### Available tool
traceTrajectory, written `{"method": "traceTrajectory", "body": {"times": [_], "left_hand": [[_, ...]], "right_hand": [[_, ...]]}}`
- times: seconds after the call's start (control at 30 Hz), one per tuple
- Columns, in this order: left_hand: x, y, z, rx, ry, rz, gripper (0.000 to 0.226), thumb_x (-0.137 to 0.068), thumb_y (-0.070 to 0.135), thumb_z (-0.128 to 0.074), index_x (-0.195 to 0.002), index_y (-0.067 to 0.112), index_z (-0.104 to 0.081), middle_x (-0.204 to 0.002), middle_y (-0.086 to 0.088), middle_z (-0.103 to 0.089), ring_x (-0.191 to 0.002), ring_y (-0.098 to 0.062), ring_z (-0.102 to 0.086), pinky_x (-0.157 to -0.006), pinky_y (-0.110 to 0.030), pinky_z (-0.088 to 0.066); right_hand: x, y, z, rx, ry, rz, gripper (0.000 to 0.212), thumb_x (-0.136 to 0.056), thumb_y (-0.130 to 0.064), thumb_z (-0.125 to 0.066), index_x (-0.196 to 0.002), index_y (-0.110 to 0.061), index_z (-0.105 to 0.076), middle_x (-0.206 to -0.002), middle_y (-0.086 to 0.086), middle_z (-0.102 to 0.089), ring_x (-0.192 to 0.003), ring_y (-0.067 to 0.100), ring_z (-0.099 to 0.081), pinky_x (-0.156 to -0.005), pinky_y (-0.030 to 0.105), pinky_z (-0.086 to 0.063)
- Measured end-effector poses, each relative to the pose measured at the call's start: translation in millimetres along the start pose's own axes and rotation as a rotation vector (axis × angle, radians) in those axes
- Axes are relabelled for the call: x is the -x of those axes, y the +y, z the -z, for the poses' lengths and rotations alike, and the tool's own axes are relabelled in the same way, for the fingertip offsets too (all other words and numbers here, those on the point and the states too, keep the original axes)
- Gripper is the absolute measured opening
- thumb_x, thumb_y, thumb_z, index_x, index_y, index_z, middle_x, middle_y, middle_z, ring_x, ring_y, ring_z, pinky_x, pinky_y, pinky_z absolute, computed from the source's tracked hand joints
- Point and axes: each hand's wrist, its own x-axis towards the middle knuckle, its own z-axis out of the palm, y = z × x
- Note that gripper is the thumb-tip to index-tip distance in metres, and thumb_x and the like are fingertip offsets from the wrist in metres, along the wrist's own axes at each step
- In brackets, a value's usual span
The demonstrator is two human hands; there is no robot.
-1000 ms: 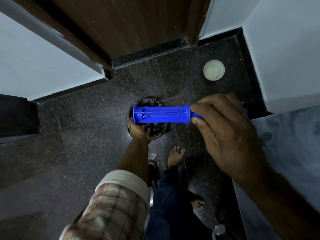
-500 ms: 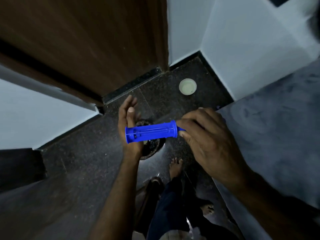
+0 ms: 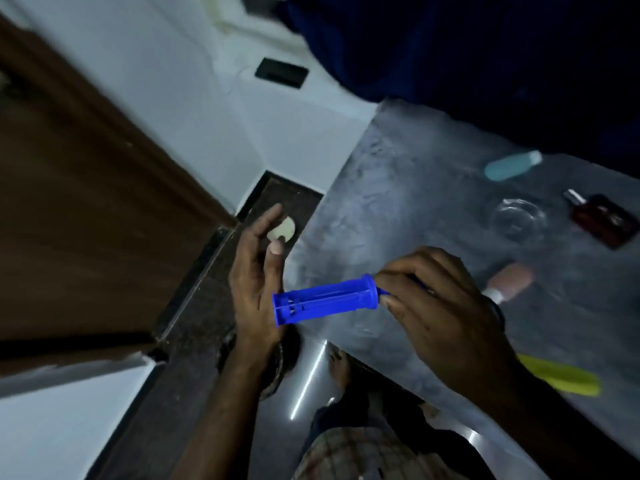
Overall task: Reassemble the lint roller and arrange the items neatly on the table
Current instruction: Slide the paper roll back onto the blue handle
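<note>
the blue lint roller frame (image 3: 325, 300) is held in the air over the near left edge of the grey worktop (image 3: 398, 188), lying almost level with its open ribbed end pointing left and slightly down. the handle end is gripped by the right hand (image 3: 440, 306), whose fingers (image 3: 398, 275) are clenched around the narrow stem just past the round collar; the rest of the handle is hidden inside the palm. the left hand (image 3: 256, 282) is held flat and released, palm turned toward the frame, its fingers stretched upward and nothing grasped in it; the open end of the frame is seen in front of the palm (whether it touches the palm cannot be told).

on the worktop several items are laid well apart from each other: a light blue bottle (image 3: 512, 165) lying on its side near the far edge, a clear glass bowl (image 3: 517, 218) nearer, a dark red flat bottle (image 3: 602, 220) to its right, a pink tube with a white cap (image 3: 509, 282) just beyond the right hand, and a yellow object (image 3: 564, 375) partly hidden behind the right forearm.

below the worktop a dark speckled floor (image 3: 194, 341) is seen, with a small pale round lid (image 3: 285, 228) lying on it near the corner of the white wall (image 3: 194, 109), partly covered by the left fingertips. a brown wooden door (image 3: 86, 202) is seen on the left. a checked sleeve (image 3: 349, 455) and bare feet are visible at the bottom. the whole view is blurred and dim.
</note>
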Motion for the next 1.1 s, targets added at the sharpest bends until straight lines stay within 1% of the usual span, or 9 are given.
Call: {"method": "traceTrajectory", "body": {"times": [0.1,0.17,0.37,0.5,0.6,0.73,0.87,0.97,1.1], "left_hand": [[-4,41,-50,0.107,-0.153,-0.017,0.044,-0.115,0.034,-0.046,-0.149,0.009,-0.058,-0.15,-0.002,-0.065,-0.143,-0.028,-0.06,-0.117,-0.056,-0.05],[2,58,-84,0.15,-0.242,-0.029,0.045,-0.114,0.032,-0.045,-0.149,0.006,-0.057,-0.15,-0.003,-0.064,-0.144,-0.031,-0.059,-0.114,-0.062,-0.051],[23,100,-184,0.192,-0.416,-0.077,0.042,-0.113,0.023,-0.043,-0.148,0.004,-0.057,-0.148,-0.007,-0.065,-0.142,-0.028,-0.06,-0.112,-0.061,-0.053],[46,122,-244,0.246,-0.538,-0.1,0.043,-0.112,0.023,-0.044,-0.148,0.004,-0.057,-0.147,-0.009,-0.066,-0.142,-0.027,-0.06,-0.113,-0.064,-0.051],[66,139,-288,0.274,-0.626,-0.115,0.041,-0.112,0.027,-0.045,-0.146,0.011,-0.059,-0.148,-0.006,-0.066,-0.142,-0.026,-0.061,-0.114,-0.065,-0.05],[95,157,-341,0.319,-0.739,-0.089,0.047,-0.111,0.033,-0.046,-0.148,0.008,-0.058,-0.145,0.005,-0.068,-0.129,-0.007,-0.068,-0.112,-0.047,-0.058],[125,161,-389,0.322,-0.835,-0.081,0.042,-0.109,0.03,-0.046,-0.145,0.012,-0.06,-0.144,0.004,-0.069,-0.139,-0.023,-0.063,-0.115,-0.065,-0.05],[147,158,-423,0.305,-0.902,-0.021,0.039,-0.107,0.032,-0.046,-0.141,0.022,-0.062,-0.142,0.002,-0.07,-0.138,-0.021,-0.064,-0.116,-0.058,-0.052],[167,152,-466,0.285,-0.967,0.02,0.044,-0.105,0.038,-0.048,-0.141,0.017,-0.061,-0.136,0.007,-0.072,-0.132,-0.012,-0.067,-0.106,-0.033,-0.058]], "right_hand": [[42,30,30,0.084,0.032,-0.091,0.017,-0.099,-0.01,-0.056,-0.104,-0.011,-0.072,-0.104,0.003,-0.067,-0.097,0.029,-0.061,-0.091,0.045,-0.048],[67,44,52,0.097,0.077,-0.177,0.018,-0.1,-0.011,-0.055,-0.105,-0.011,-0.072,-0.105,0.003,-0.066,-0.098,0.029,-0.061,-0.095,0.044,-0.047],[144,80,101,0.197,0.187,-0.383,0.022,-0.091,-0.004,-0.066,-0.11,-0.012,-0.073,-0.107,0.003,-0.067,-0.096,0.03,-0.06,-0.087,0.041,-0.047],[190,99,128,0.2,0.257,-0.501,0.017,-0.095,-0.01,-0.063,-0.11,-0.012,-0.073,-0.107,0.002,-0.067,-0.097,0.025,-0.06,-0.085,0.04,-0.047],[225,112,144,0.204,0.289,-0.596,0.018,-0.095,-0.013,-0.065,-0.11,-0.012,-0.074,-0.105,0.001,-0.067,-0.096,0.024,-0.06,-0.086,0.038,-0.048],[267,129,160,0.233,0.312,-0.713,0.02,-0.092,-0.013,-0.068,-0.111,-0.011,-0.074,-0.104,0.002,-0.068,-0.096,0.024,-0.062,-0.085,0.037,-0.048],[302,145,173,0.255,0.358,-0.8,0.02,-0.096,-0.019,-0.065,-0.111,-0.009,-0.074,-0.104,0.005,-0.069,-0.095,0.025,-0.063,-0.081,0.043,-0.052],[325,157,179,0.287,0.376,-0.855,0.025,-0.1,-0.025,-0.059,-0.111,-0.008,-0.075,-0.104,0.007,-0.07,-0.094,0.027,-0.064,-0.081,0.042,-0.052],[346,171,183,0.294,0.389,-0.907,0.025,-0.1,-0.024,-0.06,-0.112,-0.007,-0.074,-0.107,0.008,-0.07,-0.096,0.027,-0.064,-0.082,0.042,-0.052]]}}
